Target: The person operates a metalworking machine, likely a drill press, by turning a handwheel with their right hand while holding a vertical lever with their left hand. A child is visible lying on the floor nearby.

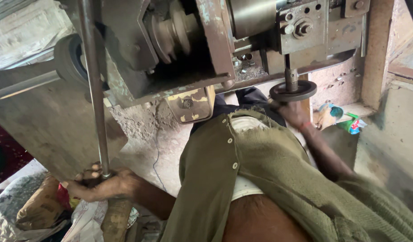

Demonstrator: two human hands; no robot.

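Observation:
My left hand [101, 183] grips the lower end of a long steel rod [93, 85] that runs up along the left side of a worn metal machine [179, 54]. My right hand [294, 114] reaches up to a round black handwheel [293, 91] on a short vertical shaft under the machine's right part and holds its rim. A pulley [172, 29] sits near the machine's top. My olive buttoned vest [242, 170] fills the middle of the view.
A rubber wheel [69, 58] sits behind the rod at left. Sacks and bags [40, 210] lie at lower left. Colourful wrappers [345, 121] rest on a ledge at right beside a concrete wall [390, 130]. A thin wire [158, 152] hangs down the floor.

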